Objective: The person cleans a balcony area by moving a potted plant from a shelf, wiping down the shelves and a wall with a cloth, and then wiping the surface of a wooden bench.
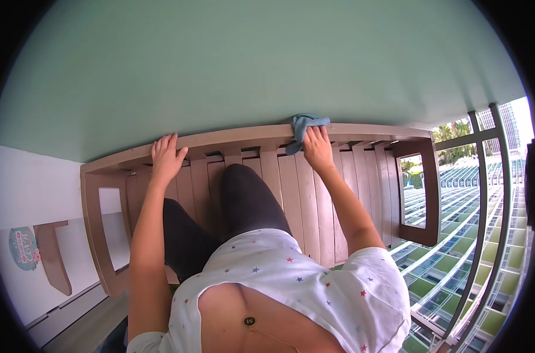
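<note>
A brown wooden slatted bench [305,194] stands before me, and my legs in dark trousers are on its seat. Along its far side runs the top rail [238,138] of the backrest. My left hand [167,157] lies over this rail toward its left end, fingers stretched out and nothing in them. Further right, my right hand [318,147] holds a blue cloth [302,125] against the rail. Part of the cloth hangs down the near face of the rail, and some of it is hidden under the fingers.
A plain green wall [267,59] rises right behind the backrest. On the right, dark metal railings [482,176] border a high drop, with buildings beyond. A white wall [32,182] on the left bears an oval sign [24,248] beside a brown wooden piece [54,259].
</note>
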The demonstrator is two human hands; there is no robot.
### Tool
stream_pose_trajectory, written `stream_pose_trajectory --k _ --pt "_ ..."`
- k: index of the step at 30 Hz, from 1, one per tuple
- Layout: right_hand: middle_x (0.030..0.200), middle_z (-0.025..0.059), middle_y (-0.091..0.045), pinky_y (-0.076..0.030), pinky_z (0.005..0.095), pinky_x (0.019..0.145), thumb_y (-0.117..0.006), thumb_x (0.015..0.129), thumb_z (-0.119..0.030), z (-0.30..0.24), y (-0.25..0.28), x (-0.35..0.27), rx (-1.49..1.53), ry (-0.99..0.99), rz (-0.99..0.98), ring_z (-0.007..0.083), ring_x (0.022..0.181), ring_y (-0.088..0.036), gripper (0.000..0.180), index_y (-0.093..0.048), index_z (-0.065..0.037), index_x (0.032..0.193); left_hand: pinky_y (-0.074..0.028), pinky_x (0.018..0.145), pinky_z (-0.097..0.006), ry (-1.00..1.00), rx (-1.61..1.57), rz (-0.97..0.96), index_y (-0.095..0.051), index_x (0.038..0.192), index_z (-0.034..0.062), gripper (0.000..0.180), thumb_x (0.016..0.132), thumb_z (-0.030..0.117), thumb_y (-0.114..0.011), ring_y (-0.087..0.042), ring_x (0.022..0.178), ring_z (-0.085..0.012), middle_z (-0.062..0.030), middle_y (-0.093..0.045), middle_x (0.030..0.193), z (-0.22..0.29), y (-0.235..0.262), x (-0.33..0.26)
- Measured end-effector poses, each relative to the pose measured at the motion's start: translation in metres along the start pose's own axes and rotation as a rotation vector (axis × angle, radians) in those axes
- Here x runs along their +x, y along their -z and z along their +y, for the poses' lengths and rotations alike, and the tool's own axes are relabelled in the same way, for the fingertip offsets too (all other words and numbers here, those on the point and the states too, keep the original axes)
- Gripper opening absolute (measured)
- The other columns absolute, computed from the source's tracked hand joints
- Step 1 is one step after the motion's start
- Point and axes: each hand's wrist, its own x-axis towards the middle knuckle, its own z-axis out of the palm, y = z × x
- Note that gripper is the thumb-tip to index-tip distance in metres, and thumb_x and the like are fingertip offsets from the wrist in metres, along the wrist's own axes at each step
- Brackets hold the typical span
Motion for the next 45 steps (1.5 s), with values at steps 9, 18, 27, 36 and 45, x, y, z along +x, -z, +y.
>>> stream_pose_trajectory --k 9,18,27,36,45 --pt "0.130 0.0212 -0.044 -0.016 0.0530 0.113 -0.053 0.076 -0.016 0.079 -0.022 -0.033 0.243 -0.434 0.072 0.0417 0.131 -0.031 0.054 -0.044 0.003 0.126 -0.033 0.101 -0.044 0.018 0.047 -0.109 -0.050 0.125 0.0087 0.051 0.086 0.040 -0.060 -0.044 0.117 -0.0289 -0.0097 -0.052 0.118 0.006 0.002 0.008" --pt "0.116 0.0142 -0.051 -0.027 0.0504 0.110 -0.058 0.071 -0.010 -0.040 -0.009 0.017 0.243 -0.069 0.171 0.0378 0.121 -0.043 0.045 -0.053 -0.009 0.116 -0.034 0.101 -0.042 0.038 0.080 -0.183 -0.051 0.125 0.0098 0.052 0.087 0.043 -0.059 -0.044 0.117 -0.0282 -0.0093 -0.054 0.119 -0.006 0.006 0.013" --pt "0.136 0.0138 -0.043 -0.028 0.0459 0.111 -0.062 0.082 -0.015 0.182 -0.013 -0.080 -0.069 -0.438 -0.087 0.0346 0.131 -0.036 0.060 -0.038 -0.004 0.136 -0.032 0.103 -0.042 0.089 0.102 -0.195 -0.048 0.127 0.0105 0.053 0.086 0.042 -0.059 -0.042 0.120 -0.0279 -0.0083 -0.051 0.123 -0.003 0.006 0.004" --pt "0.127 0.0202 -0.046 -0.026 0.0551 0.109 -0.053 0.072 0.001 0.175 -0.030 -0.072 0.148 -0.409 0.021 0.0486 0.129 -0.033 0.052 -0.046 -0.001 0.124 -0.032 0.104 -0.044 0.149 0.038 -0.193 -0.049 0.126 0.0071 0.060 0.083 0.047 -0.062 -0.040 0.123 -0.0304 -0.0108 -0.049 0.127 0.003 0.001 0.002" --pt "0.141 0.0213 -0.035 -0.027 0.0459 0.111 -0.056 0.079 -0.004 0.299 -0.024 -0.117 -0.112 -0.623 -0.273 0.0425 0.136 -0.027 0.063 -0.033 -0.001 0.137 -0.036 0.102 -0.046 0.237 0.114 -0.235 -0.049 0.127 0.0035 0.072 0.080 0.057 -0.061 -0.041 0.125 -0.0340 -0.0162 -0.051 0.128 0.021 0.002 0.019"
